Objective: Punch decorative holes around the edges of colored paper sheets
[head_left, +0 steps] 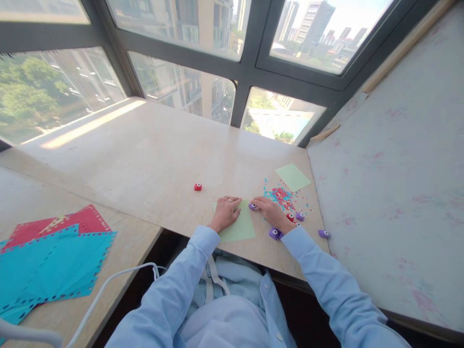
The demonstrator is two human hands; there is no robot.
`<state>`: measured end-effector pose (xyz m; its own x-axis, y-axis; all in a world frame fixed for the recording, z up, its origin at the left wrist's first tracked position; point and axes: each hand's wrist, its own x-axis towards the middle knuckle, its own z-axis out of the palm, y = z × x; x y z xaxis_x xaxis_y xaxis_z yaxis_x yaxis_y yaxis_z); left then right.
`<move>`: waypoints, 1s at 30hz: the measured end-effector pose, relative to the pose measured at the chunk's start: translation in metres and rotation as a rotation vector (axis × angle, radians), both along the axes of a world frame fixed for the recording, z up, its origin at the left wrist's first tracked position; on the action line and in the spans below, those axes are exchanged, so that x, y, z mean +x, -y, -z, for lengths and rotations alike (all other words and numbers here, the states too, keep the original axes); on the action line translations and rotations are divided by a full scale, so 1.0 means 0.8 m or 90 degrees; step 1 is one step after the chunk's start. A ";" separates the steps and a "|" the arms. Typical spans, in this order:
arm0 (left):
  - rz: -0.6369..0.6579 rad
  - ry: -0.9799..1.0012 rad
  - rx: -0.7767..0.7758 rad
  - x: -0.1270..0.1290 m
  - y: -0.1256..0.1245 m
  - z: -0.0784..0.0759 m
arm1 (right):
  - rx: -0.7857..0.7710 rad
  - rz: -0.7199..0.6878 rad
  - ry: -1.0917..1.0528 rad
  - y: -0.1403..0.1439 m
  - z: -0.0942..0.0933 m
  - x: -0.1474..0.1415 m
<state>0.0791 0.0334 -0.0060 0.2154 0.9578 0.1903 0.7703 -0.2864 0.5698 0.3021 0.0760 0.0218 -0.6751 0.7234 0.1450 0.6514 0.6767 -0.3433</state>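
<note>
My left hand (pixel 225 211) lies flat with fingers spread on a light green paper sheet (pixel 239 227), pressing it to the stone sill. My right hand (pixel 270 211) rests at the sheet's right edge, its fingertips on a small purple punch (pixel 252 206). Whether the fingers grip the punch or only touch it is unclear. A purple punch (pixel 274 233) lies by my right wrist. A pile of red and blue paper bits (pixel 282 195) lies just beyond my right hand.
A lone red punch (pixel 197 186) sits left of my hands. Another green sheet (pixel 293 177) lies at the far right, with more punches (pixel 300 216) and one purple punch (pixel 324 233) near the wall. Punched blue and red papers (pixel 54 261) lie at the left.
</note>
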 end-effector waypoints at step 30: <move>-0.002 0.014 0.000 0.001 0.001 -0.001 | 0.158 -0.038 -0.027 -0.012 0.018 0.001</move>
